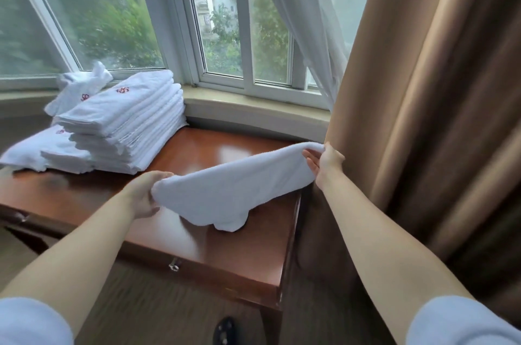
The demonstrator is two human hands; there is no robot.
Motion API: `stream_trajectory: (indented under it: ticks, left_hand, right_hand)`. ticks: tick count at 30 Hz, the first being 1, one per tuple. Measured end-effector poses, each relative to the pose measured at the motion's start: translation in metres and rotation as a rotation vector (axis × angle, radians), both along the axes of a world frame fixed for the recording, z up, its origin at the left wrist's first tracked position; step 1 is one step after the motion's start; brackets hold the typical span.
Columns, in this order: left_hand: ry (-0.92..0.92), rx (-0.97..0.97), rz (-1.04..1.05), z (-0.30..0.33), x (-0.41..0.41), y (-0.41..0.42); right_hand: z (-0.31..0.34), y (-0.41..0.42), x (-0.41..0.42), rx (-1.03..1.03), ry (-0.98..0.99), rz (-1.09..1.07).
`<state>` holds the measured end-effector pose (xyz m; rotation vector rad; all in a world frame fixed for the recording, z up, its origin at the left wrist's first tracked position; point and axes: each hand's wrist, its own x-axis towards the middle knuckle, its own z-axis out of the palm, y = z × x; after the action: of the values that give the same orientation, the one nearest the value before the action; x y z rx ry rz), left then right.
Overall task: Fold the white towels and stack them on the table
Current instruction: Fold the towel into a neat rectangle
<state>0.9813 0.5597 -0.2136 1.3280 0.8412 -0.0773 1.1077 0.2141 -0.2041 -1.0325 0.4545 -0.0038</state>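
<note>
A white terry towel [234, 187] is held stretched in the air between two hands above a glossy reddish-brown wooden table [197, 246]. Its long axis runs from lower left to upper right, and its sagging lower edge touches the tabletop near the table's right front part. The left end is gripped by the left hand [143, 195], fingers curled over the cloth's edge. The right end, higher and further away, is pinched by the right hand [324, 161], thumb on top with the fingers partly straight beneath.

The next move is judged to be bringing the two ends together or laying the towel flat; either way, the ends lie well apart along that slanted axis.

To the left, at the table's far side, a tall stack of folded white towels [127, 122] with red embroidered marks is seen, with looser white towels [79, 85] behind and beside it. No containers are visible. A tan curtain [423, 91] hangs just beside the right hand, and a window [220, 34] lies beyond.
</note>
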Motion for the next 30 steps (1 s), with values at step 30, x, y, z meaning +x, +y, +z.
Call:
stream_trajectory:
  ticks: [30]
  left_hand:
    - [0.037,1.126,-0.208,0.066,0.193,0.114]
  right_hand:
    - [0.021,0.124,0.157,-0.232,-0.085,-0.460]
